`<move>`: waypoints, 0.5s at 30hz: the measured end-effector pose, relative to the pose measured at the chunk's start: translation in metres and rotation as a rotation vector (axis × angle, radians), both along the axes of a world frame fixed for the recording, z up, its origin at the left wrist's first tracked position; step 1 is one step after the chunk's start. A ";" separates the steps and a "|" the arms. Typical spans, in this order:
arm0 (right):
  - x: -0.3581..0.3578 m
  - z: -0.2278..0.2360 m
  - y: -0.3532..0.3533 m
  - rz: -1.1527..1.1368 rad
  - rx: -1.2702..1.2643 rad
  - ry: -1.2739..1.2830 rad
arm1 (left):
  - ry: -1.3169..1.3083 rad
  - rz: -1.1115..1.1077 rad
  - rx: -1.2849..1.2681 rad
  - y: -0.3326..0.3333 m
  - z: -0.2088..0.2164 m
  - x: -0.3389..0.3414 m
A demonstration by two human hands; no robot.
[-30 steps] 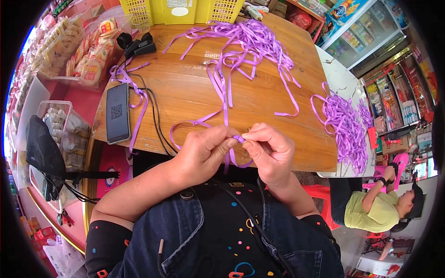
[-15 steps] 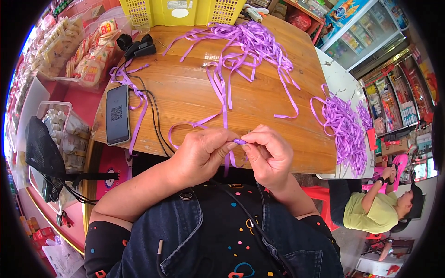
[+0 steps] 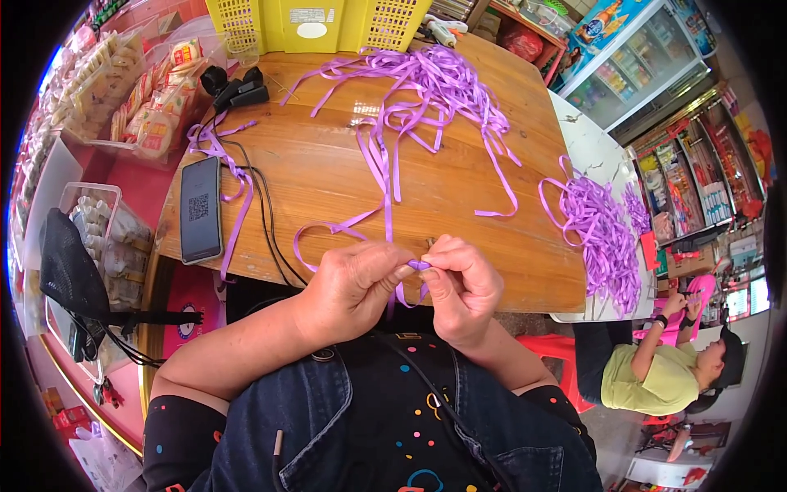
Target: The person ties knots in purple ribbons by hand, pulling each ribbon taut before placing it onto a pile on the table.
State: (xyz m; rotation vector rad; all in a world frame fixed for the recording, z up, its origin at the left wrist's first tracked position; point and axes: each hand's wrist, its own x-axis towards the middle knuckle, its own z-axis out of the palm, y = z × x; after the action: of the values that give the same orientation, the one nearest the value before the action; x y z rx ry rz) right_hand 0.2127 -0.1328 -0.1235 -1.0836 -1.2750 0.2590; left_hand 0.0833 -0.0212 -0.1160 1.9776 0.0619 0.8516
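Both my hands meet over the near edge of the wooden table. Thumb and fingertips of my left hand pinch a purple ribbon at a small folded or knotted bit. From the other side, my right hand pinches the same bit between thumb and forefinger. Loose lengths of that ribbon hang below my fingers, and one runs up the table toward a tangled heap of purple ribbons at the far side. The exact shape of the fold is mostly hidden by my fingertips.
A phone and black cables lie at the table's left. Behind the heap stands a yellow basket. More purple ribbons cover a white marble-look table at right, where a person in a yellow-green shirt sits. Packaged snacks stand left.
My two hands still pinch the ribbon, slightly lower in the picture. The whole scene has shifted a little left. The person at the right has moved their hands slightly.
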 end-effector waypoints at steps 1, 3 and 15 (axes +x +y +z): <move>0.000 0.000 0.002 0.001 0.001 -0.003 | -0.003 0.001 0.001 0.000 0.000 0.000; -0.001 0.000 0.005 0.003 0.079 0.007 | 0.016 -0.001 -0.006 -0.001 0.001 -0.001; -0.001 0.009 0.000 0.049 -0.059 -0.018 | -0.019 0.006 0.061 0.002 -0.002 -0.002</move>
State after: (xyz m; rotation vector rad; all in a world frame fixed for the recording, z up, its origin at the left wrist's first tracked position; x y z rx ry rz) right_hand 0.2113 -0.1331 -0.1145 -1.1081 -1.3183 0.3263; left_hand 0.0810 -0.0192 -0.1182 2.0269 0.0311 0.8848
